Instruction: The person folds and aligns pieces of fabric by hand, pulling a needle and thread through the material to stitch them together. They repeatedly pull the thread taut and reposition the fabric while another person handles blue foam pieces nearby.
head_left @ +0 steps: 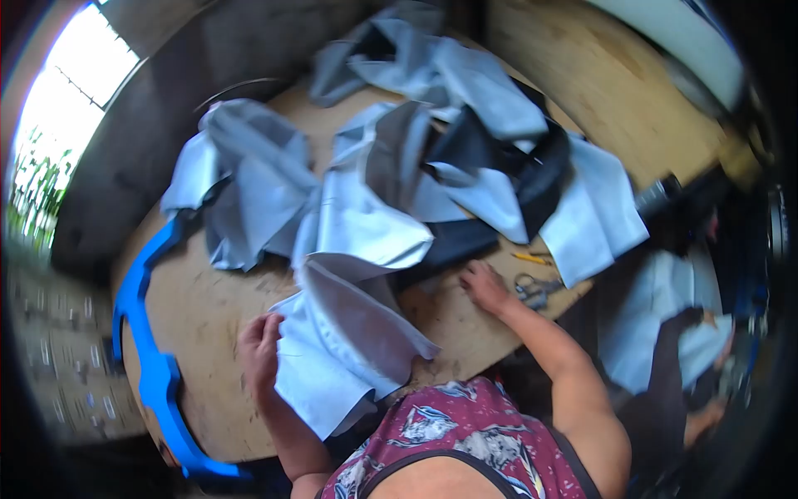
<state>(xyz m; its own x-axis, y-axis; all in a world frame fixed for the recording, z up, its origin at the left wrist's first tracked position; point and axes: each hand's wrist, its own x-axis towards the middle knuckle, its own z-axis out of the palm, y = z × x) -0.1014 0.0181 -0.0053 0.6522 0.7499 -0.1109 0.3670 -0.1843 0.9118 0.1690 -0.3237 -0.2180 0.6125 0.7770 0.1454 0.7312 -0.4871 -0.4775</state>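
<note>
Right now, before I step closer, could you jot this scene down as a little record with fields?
Left hand: left hand at the edge of the pale cloth; firmness of grip unclear
Right hand: right hand close to the dark cloth, left of the scissors
Surface: wooden table
Small tools: scissors; a yellow-orange tool just beyond them
Left side: blue curved piece along the table's edge
Far side: heaped grey, pale and dark fabric
</note>
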